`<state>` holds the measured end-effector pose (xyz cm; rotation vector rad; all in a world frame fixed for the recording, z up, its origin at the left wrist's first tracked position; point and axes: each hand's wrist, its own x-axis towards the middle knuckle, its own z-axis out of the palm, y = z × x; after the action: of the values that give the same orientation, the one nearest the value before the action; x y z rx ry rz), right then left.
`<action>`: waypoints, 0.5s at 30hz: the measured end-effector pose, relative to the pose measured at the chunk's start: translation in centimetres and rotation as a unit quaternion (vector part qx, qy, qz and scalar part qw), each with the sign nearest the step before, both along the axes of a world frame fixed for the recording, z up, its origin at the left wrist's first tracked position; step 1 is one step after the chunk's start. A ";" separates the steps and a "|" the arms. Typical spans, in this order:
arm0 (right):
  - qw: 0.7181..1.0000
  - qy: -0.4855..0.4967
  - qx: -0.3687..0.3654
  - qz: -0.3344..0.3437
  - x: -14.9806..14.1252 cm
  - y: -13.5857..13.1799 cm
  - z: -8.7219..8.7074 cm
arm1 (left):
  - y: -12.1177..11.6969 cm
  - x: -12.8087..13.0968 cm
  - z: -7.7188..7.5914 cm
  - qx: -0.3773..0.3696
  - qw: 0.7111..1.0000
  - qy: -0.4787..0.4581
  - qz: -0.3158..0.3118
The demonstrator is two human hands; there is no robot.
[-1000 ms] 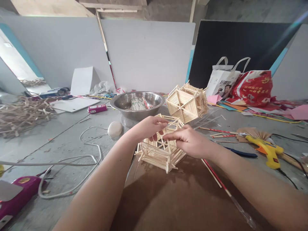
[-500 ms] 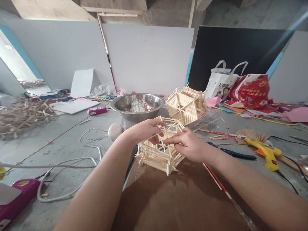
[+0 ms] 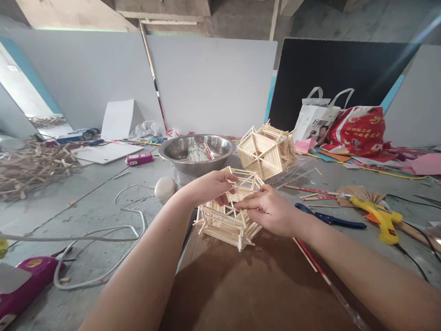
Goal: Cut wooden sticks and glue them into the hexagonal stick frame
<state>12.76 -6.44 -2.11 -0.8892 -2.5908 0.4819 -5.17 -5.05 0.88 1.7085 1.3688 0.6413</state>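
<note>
A many-sided frame built of thin wooden sticks [image 3: 223,232] rests on the brown board [image 3: 241,285] in front of me. My left hand [image 3: 216,187] reaches over its far left side, fingers bent down into the opening around a thin stick. From the right, my right hand [image 3: 267,207] reaches in with its fingers drawn together at the spokes in the middle; whatever lies between those fingertips is hidden. Just behind stands a second, fuller stick structure [image 3: 262,154], six-sided and tilted, with spokes across its face.
A steel basin [image 3: 172,154] with packets stands beyond the frame. At right lie a yellow glue gun [image 3: 387,220], blue-handled pliers [image 3: 339,221] and red-wrapped sticks. On the left are a white cable [image 3: 138,227], a magenta power strip [image 3: 34,276] and a stick pile [image 3: 34,170].
My right hand has shifted slightly, its fingers drawing a little back from the middle of the frame. My left hand and the frame stay almost where they were.
</note>
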 end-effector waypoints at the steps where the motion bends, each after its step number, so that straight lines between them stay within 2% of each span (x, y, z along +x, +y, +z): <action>1: 1.000 0.002 0.000 0.000 0.0 0.0 0.0 | 0.0 0.0 0.0 0.000 1.000 -0.003 -0.001; 15: 0.999 0.027 -0.029 -0.016 0.2 0.3 -0.3 | 0.5 -0.1 -0.7 -0.003 1.000 0.006 -0.029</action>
<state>12.98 -6.13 -2.43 -0.9225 -2.5207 0.5678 -5.29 -4.50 0.19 1.7443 1.3235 0.5944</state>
